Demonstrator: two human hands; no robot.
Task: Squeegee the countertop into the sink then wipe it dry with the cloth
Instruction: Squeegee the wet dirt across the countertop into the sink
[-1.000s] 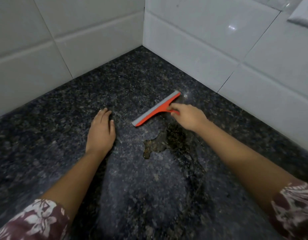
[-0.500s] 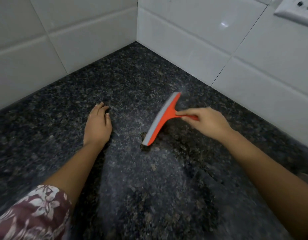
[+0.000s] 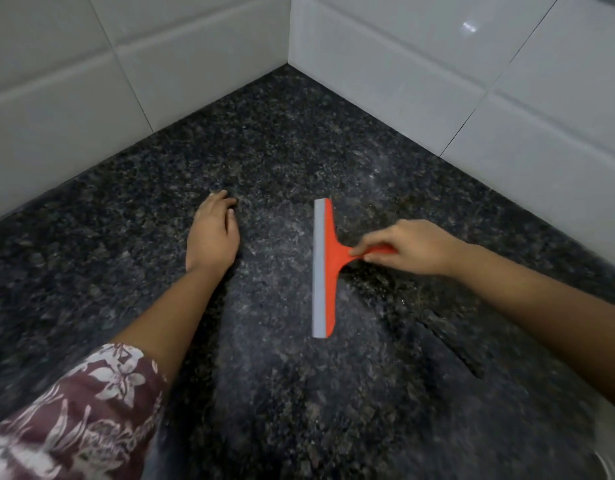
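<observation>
Head view: looks down on a dark speckled granite countertop (image 3: pixel 271 157). At its middle, an orange squeegee (image 3: pixel 328 268) with a grey blade strip. Blade down on the stone, running from near to far, grey edge turned to the left.

Pinches the orange handle between thumb and curled fingers of the right hand (image 3: pixel 411 249), just right of the squeegee's blade. Rests the left hand (image 3: pixel 212 239) palm down on the stone, left of the squeegee and apart from it, fingers loosely bent, holding nothing.

Edges: white tiled walls (image 3: pixel 420 71) beyond the squeegee, meeting in a corner well behind it. One wall off to the far left, the other passing behind and to the right, closer on that side.

Open room: a strip of stone between the squeegee and the left hand, and a broad stretch of granite nearer than the squeegee, down to the bottom of the frame. Right of the squeegee, under the right forearm, darker and glossier stone that looks wet, crossed by a thin dark streak (image 3: pixel 455 348).

Containers: far below and right of the squeegee, at the frame's corner, a pale curved rim (image 3: pixel 610 460), cut off. Cannot tell what it is or what lies in it.

Below and left of the squeegee, a floral sleeve (image 3: pixel 77 410).
</observation>
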